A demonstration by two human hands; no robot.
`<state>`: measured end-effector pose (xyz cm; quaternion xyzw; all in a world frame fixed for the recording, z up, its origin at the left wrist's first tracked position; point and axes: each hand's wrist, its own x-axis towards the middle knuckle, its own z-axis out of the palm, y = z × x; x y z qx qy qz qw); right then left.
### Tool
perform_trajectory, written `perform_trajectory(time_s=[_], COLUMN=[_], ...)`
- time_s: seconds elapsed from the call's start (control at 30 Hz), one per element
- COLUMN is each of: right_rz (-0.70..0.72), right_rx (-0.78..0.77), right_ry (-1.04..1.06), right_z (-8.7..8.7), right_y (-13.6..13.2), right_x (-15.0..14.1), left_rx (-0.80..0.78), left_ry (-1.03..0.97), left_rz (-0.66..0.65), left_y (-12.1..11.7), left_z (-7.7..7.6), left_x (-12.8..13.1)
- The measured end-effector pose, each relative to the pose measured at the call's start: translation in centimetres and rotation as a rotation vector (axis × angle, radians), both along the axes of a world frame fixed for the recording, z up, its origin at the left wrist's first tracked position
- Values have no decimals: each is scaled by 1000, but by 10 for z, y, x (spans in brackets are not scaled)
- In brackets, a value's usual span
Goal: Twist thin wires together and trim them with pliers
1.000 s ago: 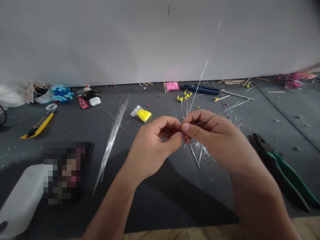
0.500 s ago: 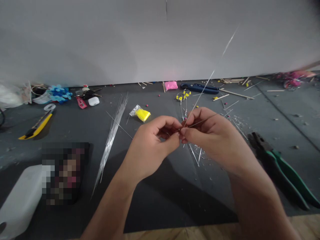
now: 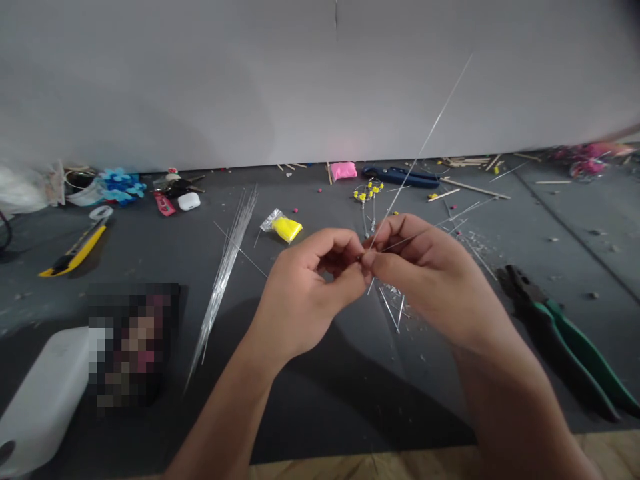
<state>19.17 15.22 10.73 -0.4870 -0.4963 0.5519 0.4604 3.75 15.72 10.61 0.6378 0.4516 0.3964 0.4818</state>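
Note:
Both hands meet fingertip to fingertip over the middle of the dark mat. My left hand is closed in a pinch on thin silvery wire. Close against it, my right hand pinches the same wire, whose long end slants up and right past the knuckles. The point where the fingers meet hides how the wire is bent or joined. Just behind the hands lie wire pieces with yellow beads. To the left rests a bundle of straight wires.
Pliers with green and black handles lie at right. A yellow cutter, a white object and a pixelated dark item are at left. Yellow and pink packets, a blue cutter and sticks lie farther back.
The fingertips have shifted slightly right and stay pressed together. The wire's long end has swung a little and looks sharper now.

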Motion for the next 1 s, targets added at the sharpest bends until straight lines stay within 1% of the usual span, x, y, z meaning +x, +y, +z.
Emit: perform_trajectory(time_s=[0.2,0.37,0.47,0.7,1.0], right_rz=[23,34,45,100,145], right_rx=[1,-3,-13,-71,-140], right_ry=[20,87,143,271,384], right_z=[1,2,0,-5,-1], right_y=[1,1,1,1,0], right_x=[2,3,4,6,6], left_rx=[31,45,83,273,606], left_ry=[-22,-32,-29,167,346], left_rz=[30,47,55,65,21], left_y=[-1,-3,-5,-5,-5], left_z=[-2,-3,-3,6,6], left_x=[3,5,5,3,-4])
